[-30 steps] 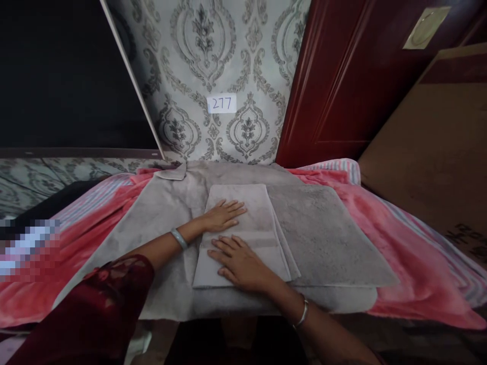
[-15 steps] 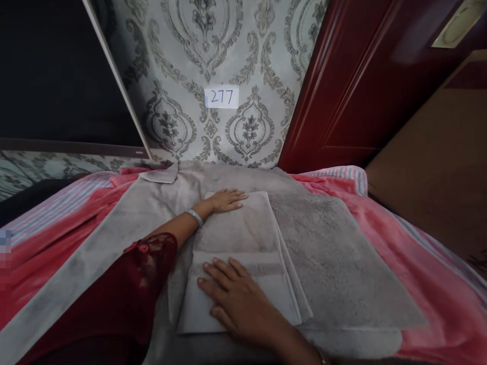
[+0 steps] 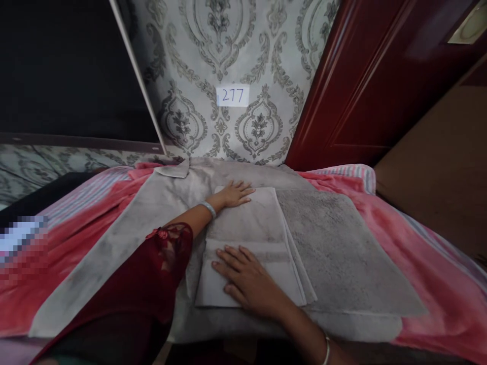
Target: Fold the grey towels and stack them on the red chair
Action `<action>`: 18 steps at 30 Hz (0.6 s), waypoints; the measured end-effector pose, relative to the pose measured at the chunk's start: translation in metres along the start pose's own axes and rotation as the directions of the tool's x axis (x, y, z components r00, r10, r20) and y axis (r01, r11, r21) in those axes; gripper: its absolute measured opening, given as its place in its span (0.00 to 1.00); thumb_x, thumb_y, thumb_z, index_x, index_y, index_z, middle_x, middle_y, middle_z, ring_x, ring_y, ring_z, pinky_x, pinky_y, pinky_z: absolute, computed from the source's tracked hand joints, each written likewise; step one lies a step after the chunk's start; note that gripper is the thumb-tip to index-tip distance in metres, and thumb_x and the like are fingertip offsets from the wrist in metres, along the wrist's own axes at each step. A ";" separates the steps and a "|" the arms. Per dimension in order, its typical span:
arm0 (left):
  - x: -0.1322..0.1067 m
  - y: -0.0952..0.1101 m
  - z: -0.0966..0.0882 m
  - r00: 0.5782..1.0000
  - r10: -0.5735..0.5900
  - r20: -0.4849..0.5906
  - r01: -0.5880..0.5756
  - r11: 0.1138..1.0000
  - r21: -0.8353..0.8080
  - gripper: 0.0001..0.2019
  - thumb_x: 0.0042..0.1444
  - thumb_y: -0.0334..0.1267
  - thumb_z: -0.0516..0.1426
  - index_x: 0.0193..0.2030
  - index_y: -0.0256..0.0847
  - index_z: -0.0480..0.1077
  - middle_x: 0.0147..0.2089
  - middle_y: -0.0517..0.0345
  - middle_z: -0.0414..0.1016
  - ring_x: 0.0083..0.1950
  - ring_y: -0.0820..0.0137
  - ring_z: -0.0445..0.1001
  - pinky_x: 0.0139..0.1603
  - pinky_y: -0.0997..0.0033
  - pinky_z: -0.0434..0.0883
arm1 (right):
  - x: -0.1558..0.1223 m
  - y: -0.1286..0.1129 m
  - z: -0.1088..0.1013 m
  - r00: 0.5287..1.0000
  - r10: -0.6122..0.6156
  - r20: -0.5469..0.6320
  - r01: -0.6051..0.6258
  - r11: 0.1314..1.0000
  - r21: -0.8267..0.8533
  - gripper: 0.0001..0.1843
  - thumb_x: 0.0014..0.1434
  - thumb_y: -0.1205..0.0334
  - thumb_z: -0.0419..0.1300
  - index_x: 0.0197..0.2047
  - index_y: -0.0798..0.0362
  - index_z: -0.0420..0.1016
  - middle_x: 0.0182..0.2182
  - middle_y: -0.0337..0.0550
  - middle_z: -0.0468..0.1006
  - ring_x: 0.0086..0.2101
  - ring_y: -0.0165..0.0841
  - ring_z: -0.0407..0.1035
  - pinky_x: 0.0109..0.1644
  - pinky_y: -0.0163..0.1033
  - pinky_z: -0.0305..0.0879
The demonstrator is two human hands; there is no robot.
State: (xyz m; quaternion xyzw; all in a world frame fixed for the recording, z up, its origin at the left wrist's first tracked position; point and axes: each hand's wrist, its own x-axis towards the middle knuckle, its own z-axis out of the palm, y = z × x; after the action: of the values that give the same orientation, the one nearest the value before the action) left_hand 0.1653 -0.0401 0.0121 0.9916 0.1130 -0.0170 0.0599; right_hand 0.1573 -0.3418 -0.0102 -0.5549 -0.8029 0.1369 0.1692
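A folded pale grey cloth [image 3: 253,223] lies in the middle, with several layers showing along its right edge. My left hand [image 3: 236,193] rests flat near its far edge with the fingers spread. Closer to me, my right hand [image 3: 253,281] lies flat on the nearer part of the same cloth, its fingers also apart. Neither hand grips anything. A darker, speckled grey fabric [image 3: 342,248] extends to the right of the folded layers. Beneath these spreads a larger grey cloth [image 3: 114,243], with a turned-over corner at the far left.
A pink-red blanket [image 3: 399,238] with striped edging shows on both sides under the grey cloth. Behind stand a patterned wall [image 3: 228,50] with a paper label [image 3: 233,95] reading 277, a dark screen [image 3: 68,71] at left and a dark red wooden door [image 3: 350,91] at right.
The view has shifted slightly, so the scene sits a little further right. Both hands remain flat on the folded cloth, in nearly the same places on it.
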 end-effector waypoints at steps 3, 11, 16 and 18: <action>-0.033 0.023 -0.004 0.996 0.054 -0.069 -0.060 0.994 -0.093 0.30 0.71 0.53 0.43 0.75 0.46 0.55 0.79 0.51 0.46 0.80 0.53 0.43 0.76 0.41 0.40 | 0.002 -0.003 -0.003 1.000 0.017 -0.002 -0.017 1.000 0.027 0.29 0.73 0.54 0.52 0.74 0.43 0.58 0.74 0.39 0.53 0.73 0.35 0.42 0.76 0.52 0.39; -0.151 0.036 0.018 0.961 0.277 -0.030 -0.276 0.936 -0.219 0.30 0.72 0.56 0.39 0.74 0.51 0.58 0.79 0.55 0.49 0.80 0.60 0.44 0.78 0.48 0.39 | 0.035 -0.026 0.002 0.990 -0.140 0.009 0.139 0.990 0.022 0.25 0.73 0.52 0.53 0.70 0.44 0.65 0.70 0.43 0.64 0.70 0.37 0.51 0.75 0.51 0.43; -0.118 -0.010 0.020 0.996 0.077 -0.048 -0.083 0.985 -0.150 0.31 0.71 0.55 0.42 0.76 0.49 0.53 0.80 0.49 0.44 0.80 0.55 0.42 0.77 0.43 0.40 | 0.038 -0.027 0.009 0.990 -0.112 0.087 0.110 0.994 0.024 0.28 0.74 0.52 0.51 0.74 0.42 0.58 0.74 0.40 0.54 0.73 0.34 0.39 0.77 0.52 0.33; -0.095 -0.027 0.018 1.000 0.010 -0.015 -0.012 0.990 -0.139 0.30 0.72 0.53 0.41 0.77 0.47 0.51 0.80 0.48 0.43 0.80 0.56 0.39 0.76 0.42 0.40 | 0.037 -0.027 0.007 0.988 -0.107 0.116 0.102 0.994 0.047 0.28 0.74 0.52 0.50 0.74 0.42 0.56 0.75 0.39 0.52 0.74 0.33 0.37 0.77 0.51 0.31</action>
State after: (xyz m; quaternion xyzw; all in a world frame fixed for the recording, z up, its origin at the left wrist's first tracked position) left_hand 0.0665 -0.0376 -0.0048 0.9857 0.1090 -0.0017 0.1282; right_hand 0.1195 -0.3162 -0.0016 -0.4994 -0.8366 0.1768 0.1397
